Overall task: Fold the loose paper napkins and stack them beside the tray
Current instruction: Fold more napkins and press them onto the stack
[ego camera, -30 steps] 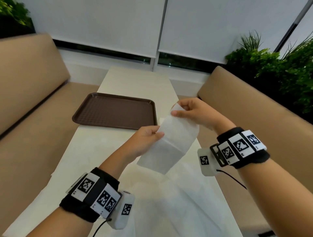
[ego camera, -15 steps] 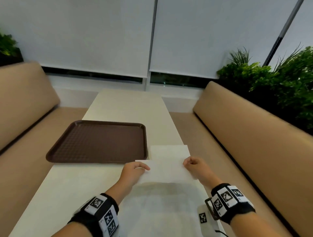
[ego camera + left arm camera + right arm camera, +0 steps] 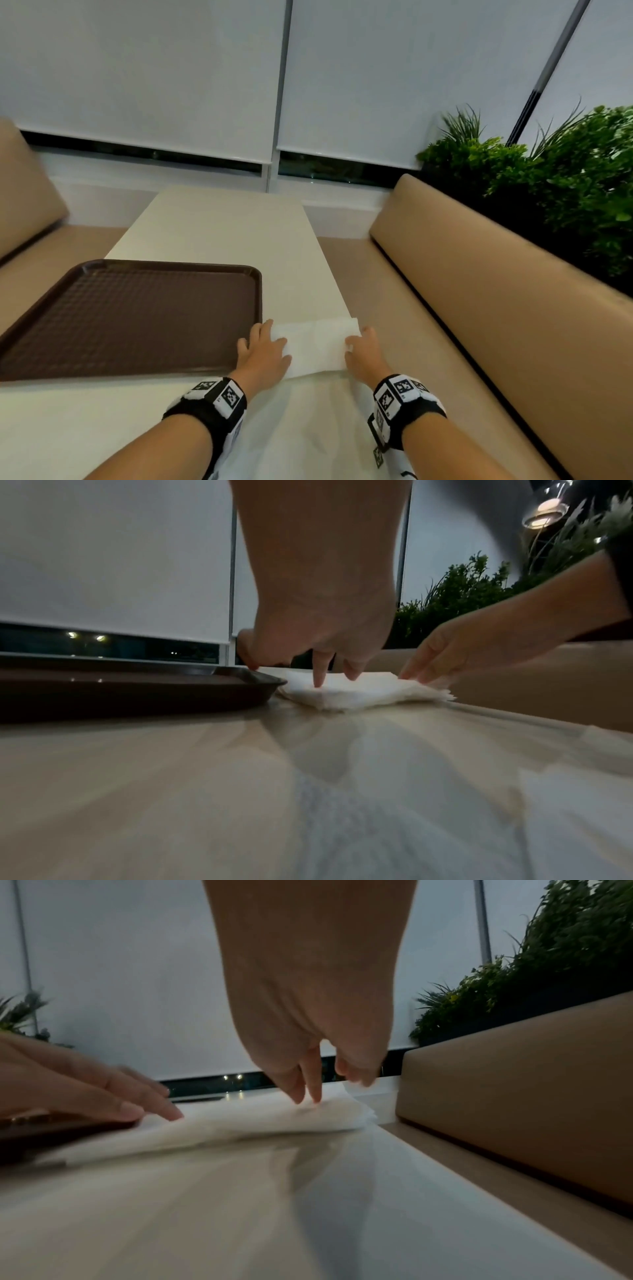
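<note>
A folded white napkin [image 3: 315, 346] lies on top of a small stack of folded napkins [image 3: 359, 693] on the table, right against the brown tray's [image 3: 130, 315] right edge. My left hand [image 3: 263, 349] lies flat over the napkin's left end, its fingertips [image 3: 318, 680] pressing down. My right hand [image 3: 363, 346] presses the right end with straight fingers [image 3: 308, 1093]. Neither hand grips the paper. In the right wrist view the napkin [image 3: 257, 1123] bulges a little between the hands.
Loose unfolded napkins [image 3: 308, 431] are spread on the cream table [image 3: 219, 233] under my forearms. Tan bench seats [image 3: 479, 281] run along both sides, with green plants [image 3: 548, 185] behind the right one. The table's right edge is close to the stack.
A second ago both hands held the folded napkin in the air. They lowered it beside the tray and now press it flat on the stack. The head view has tilted up.
</note>
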